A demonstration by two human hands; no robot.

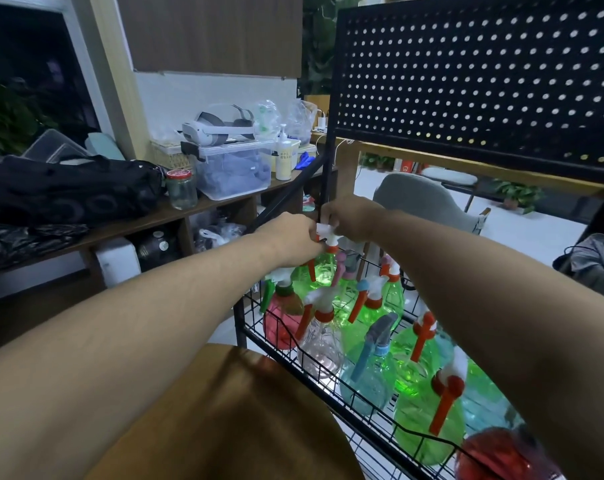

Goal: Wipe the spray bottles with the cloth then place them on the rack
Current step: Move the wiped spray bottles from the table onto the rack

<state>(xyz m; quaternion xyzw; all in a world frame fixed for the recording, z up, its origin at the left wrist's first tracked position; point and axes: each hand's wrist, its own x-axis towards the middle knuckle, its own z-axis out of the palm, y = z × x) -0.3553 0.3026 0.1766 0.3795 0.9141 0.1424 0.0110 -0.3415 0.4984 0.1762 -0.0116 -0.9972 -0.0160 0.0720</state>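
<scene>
A black wire rack point(293, 344) holds several spray bottles, green, pink, clear and blue, standing close together. At its far left corner stands a green spray bottle point(323, 270) with a white head and orange collar. My left hand point(290, 237) grips it at the neck from the left. My right hand point(351, 218) closes on the white spray head from the right. Both forearms reach forward over a round wooden table point(231, 417). No cloth shows in either hand.
A black pegboard panel point(477, 81) rises above the rack. To the left, a wooden shelf point(148, 220) carries a black bag, a glass jar point(181, 188), a clear storage box with a white headset and a pump bottle. A grey chair point(428, 199) stands behind the rack.
</scene>
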